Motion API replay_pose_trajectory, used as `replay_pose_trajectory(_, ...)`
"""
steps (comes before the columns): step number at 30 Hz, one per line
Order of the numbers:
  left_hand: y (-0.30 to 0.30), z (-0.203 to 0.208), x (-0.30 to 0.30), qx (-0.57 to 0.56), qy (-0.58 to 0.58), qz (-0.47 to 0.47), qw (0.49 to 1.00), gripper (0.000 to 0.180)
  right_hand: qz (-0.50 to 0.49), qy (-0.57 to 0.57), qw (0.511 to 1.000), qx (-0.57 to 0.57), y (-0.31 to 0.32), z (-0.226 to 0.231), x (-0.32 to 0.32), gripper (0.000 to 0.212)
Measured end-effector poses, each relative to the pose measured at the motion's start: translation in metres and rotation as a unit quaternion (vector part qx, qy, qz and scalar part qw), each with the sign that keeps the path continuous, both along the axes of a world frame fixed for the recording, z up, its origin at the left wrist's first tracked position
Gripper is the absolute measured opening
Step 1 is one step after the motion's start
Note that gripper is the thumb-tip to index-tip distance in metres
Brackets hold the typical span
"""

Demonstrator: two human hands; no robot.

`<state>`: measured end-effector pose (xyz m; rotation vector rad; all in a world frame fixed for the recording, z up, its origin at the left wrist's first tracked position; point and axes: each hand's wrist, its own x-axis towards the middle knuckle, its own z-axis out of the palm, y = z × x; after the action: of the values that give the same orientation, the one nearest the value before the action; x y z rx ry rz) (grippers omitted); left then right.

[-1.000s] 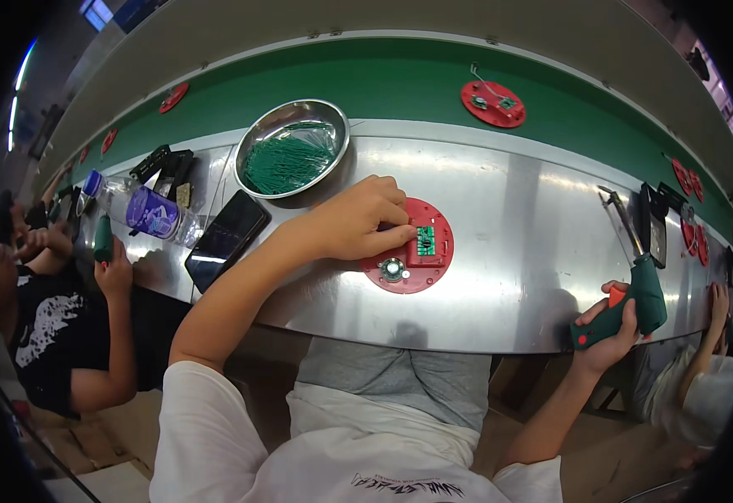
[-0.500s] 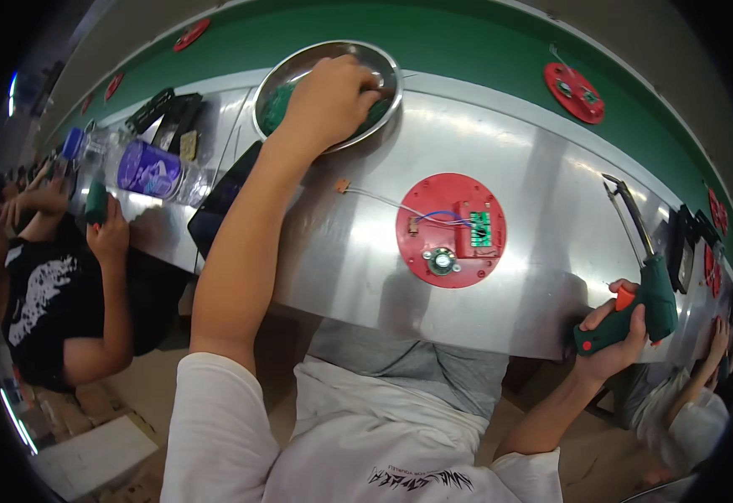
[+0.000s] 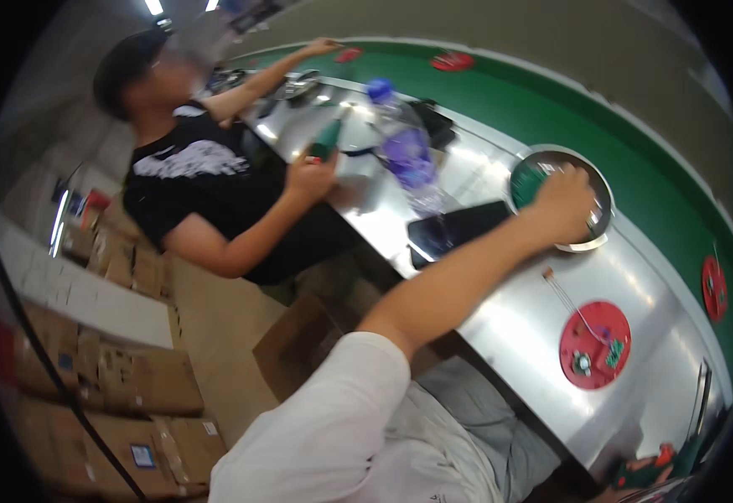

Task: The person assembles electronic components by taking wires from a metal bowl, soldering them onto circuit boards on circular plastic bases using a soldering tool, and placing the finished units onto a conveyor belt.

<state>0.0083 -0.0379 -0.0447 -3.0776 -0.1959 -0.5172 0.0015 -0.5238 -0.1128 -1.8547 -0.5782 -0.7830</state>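
My left hand reaches into a shiny metal bowl, its fingers curled downward. Their tips are hidden, and I cannot make out what they hold. Small green pieces lie in the bowl. My right hand, blurred at the lower right edge, grips a green soldering gun with an orange trigger. Between my hands, a round red plastic disc lies on the metal bench. It carries a green circuit board, a small round part and thin wires, one running to a small connector.
A dark flat tablet-like thing and a plastic bottle with a purple label stand left of the bowl. Further left, a co-worker holds a green tool. Cardboard boxes are stacked on the floor. More red discs lie on the green strip.
The view has swung left, bringing the co-worker and boxes into sight. My left hand remains in the bowl. My right hand with the soldering gun now shows only at the lower right edge.
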Motion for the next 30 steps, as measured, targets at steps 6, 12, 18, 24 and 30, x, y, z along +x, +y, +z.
replay_pose_trajectory(6, -0.003, 0.008, -0.005, -0.092, -0.014, -0.097, 0.991, 0.011, 0.053, 0.084, 0.986, 0.136, 0.053, 0.022, 0.013, 0.038)
replay_pose_trajectory(12, 0.001, 0.032, -0.014, -0.134, 0.045, -0.111, 0.984, 0.017, 0.062, 0.206, 0.951, 0.222, 0.071, 0.047, -0.008, 0.035)
replay_pose_trajectory(18, 0.012, 0.040, -0.028, -0.128, 0.067, -0.092, 0.985, 0.024, 0.050, 0.340, 0.895, 0.283, 0.077, 0.072, -0.026, 0.043)
replay_pose_trajectory(24, 0.009, 0.027, -0.009, -0.149, 0.016, -0.095, 0.984, 0.016, 0.075, 0.326, 0.887, 0.318, 0.019, 0.057, -0.026, 0.041)
replay_pose_trajectory(30, 0.014, 0.028, -0.008, -0.256, -0.151, -0.167, 0.940, 0.015, 0.072, 0.304, 0.889, 0.334, 0.037, 0.076, -0.039, 0.042)
